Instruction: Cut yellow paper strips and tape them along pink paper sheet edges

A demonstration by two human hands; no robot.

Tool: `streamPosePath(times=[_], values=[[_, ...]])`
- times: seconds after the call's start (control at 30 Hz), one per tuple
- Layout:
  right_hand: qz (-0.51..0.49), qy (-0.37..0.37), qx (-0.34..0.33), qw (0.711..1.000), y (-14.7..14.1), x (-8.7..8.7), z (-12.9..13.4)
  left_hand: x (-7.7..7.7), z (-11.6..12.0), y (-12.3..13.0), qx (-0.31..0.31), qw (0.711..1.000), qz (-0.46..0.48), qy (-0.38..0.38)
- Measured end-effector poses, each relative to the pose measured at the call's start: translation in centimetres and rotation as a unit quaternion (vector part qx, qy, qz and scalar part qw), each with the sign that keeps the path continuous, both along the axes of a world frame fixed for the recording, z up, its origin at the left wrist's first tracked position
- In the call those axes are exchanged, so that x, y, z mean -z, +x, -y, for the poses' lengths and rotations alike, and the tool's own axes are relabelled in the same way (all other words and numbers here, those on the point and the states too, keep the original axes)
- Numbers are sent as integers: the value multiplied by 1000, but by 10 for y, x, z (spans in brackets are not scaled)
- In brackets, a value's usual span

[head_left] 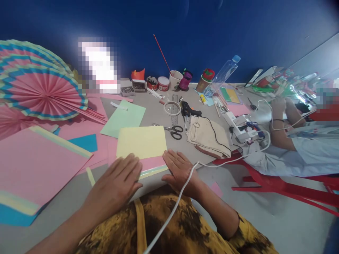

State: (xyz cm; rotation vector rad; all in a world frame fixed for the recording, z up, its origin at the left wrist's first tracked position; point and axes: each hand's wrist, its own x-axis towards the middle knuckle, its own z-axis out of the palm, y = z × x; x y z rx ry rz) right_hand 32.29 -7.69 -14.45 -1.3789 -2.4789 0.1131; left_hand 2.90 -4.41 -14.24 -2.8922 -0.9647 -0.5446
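Note:
My left hand (122,176) lies flat with its fingers stretched out, on the left end of a folded paper piece. The piece shows a yellow sheet (141,143) at the back and a pink strip (153,163) at the front, edged in pale green and yellow. Across from it, my right hand (180,171) rests flat on the strip's right end, thumb spread toward the left. Neither hand grips anything. Just behind the yellow sheet lie black-handled scissors (175,132), their blades partly under it. A light green sheet (129,114) sits behind and to the left.
Pleated paper fans (45,93) and a large pink sheet (39,162) fill the left. Behind are a tape roll (172,103), a glue gun (191,110), a cloth (206,135) and a plastic bottle (221,76). A white cable (182,192) crosses my right wrist. Another person's arms (280,130) are at right.

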Motion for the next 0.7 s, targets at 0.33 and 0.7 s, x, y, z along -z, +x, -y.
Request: streamPosePath(times=[0.33, 0.7], values=[[-10, -8, 3, 1000, 2, 5, 0, -16, -20, 43, 78, 996, -9, -49], [-23, -6, 1, 1000, 5, 2, -1, -14, 1, -35, -42, 997, 13, -69]])
